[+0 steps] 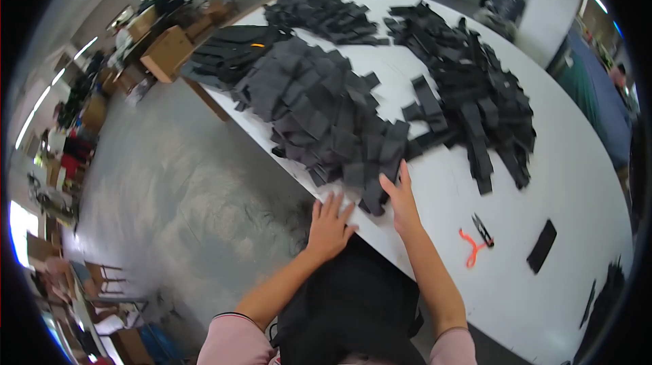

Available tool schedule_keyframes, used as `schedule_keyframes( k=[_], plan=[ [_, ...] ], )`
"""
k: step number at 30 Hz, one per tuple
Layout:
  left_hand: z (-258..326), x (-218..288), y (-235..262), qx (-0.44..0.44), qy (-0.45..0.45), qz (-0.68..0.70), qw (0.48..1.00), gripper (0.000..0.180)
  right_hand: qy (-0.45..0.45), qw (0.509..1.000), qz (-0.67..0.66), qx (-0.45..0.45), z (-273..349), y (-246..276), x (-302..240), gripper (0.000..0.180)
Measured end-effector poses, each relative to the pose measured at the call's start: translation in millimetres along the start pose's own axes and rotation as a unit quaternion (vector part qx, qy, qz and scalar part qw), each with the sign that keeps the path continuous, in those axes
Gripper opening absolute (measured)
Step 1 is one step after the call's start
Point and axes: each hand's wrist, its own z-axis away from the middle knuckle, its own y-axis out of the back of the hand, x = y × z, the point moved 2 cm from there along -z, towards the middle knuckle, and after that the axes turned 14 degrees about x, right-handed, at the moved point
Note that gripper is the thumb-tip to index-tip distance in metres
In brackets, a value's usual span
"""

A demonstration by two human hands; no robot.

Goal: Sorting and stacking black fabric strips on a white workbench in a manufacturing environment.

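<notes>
A large heap of dark grey fabric strips point(305, 97) lies along the near left edge of the white table point(435, 229). At its near end my left hand point(331, 227) lies at the table edge, fingers spread and nothing in them. My right hand point(403, 205) is against the right side of the same end, thumb and fingers apart, beside a few loose strips point(373, 195). Whether it touches them is hard to tell. A second heap of black strips point(468, 86) spreads to the right, with some strips reaching toward the first heap.
Thread snips point(483, 229) with an orange cord point(470, 248) and a black phone-like slab point(542, 246) lie right of my right arm. Farther back are another strip heap point(319, 15) and folded black cloth point(231, 52). A pillar point(540, 12) stands behind; a cardboard box point(166, 52) is left.
</notes>
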Motion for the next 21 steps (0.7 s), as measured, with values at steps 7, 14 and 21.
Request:
schedule_keyframes(
  k=[7,14,21],
  plan=[
    [46,-36,28,0.092,0.041,0.128,0.987,0.024,0.024,0.996,-0.046,0.067,-15,-5,29,0.071],
    [86,-77,23,-0.076,0.403,0.199,0.89,0.027,0.106,0.987,0.021,0.122,-13,-7,41,0.073],
    [8,-9,95,0.143,0.299,0.453,0.827,0.023,0.085,0.971,0.045,0.218,13,26,12,0.069]
  ],
)
